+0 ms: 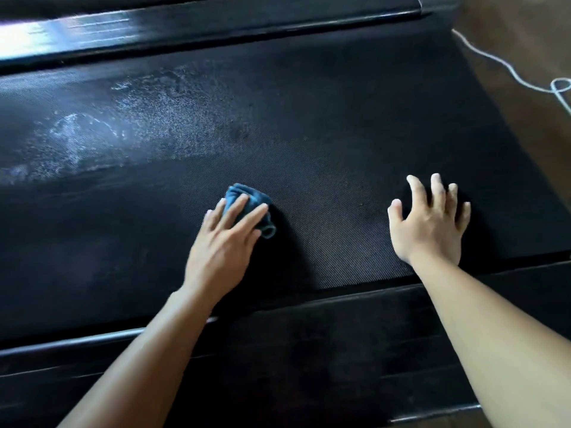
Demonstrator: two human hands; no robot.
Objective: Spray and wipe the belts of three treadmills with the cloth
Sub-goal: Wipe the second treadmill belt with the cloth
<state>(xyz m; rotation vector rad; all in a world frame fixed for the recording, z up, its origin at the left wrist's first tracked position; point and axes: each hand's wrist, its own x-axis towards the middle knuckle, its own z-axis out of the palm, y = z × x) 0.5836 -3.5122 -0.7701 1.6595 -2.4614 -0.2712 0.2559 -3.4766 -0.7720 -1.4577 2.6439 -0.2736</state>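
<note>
- Nearest to me, two bare forearms reach up from the bottom of the frame, crossing the near side rail [309, 332] of the treadmill, a dark glossy strip running along the lower part of the picture.
- Left hand [222, 242] lies at lower centre, palm down, fingers spread and pressed flat on top of the cloth [250, 202]; I see it pinning the cloth against the surface rather than closed around it.
- Cloth is a bunched teal-blue wad resting on the belt [324, 134], its far edge and right corner poking out past the fingertips.
- Right hand [429, 223] sits to the right of centre, well apart from the cloth, fingers splayed wide with nothing in it; the fingertips appear to touch the belt, though I cannot tell whether the palm does.
- Belt is black with a fine diagonal weave and fills the middle of the frame from edge to edge.
- Pale, wet-looking spray patch [117, 131] glistens on the belt in the upper left, away from both hands.
- Far side rail [185, 29] crosses the top of the frame, catching a bright reflection at its left end.
- White cord [509, 69] trails over the brown floor [525, 32] in the upper right corner.
</note>
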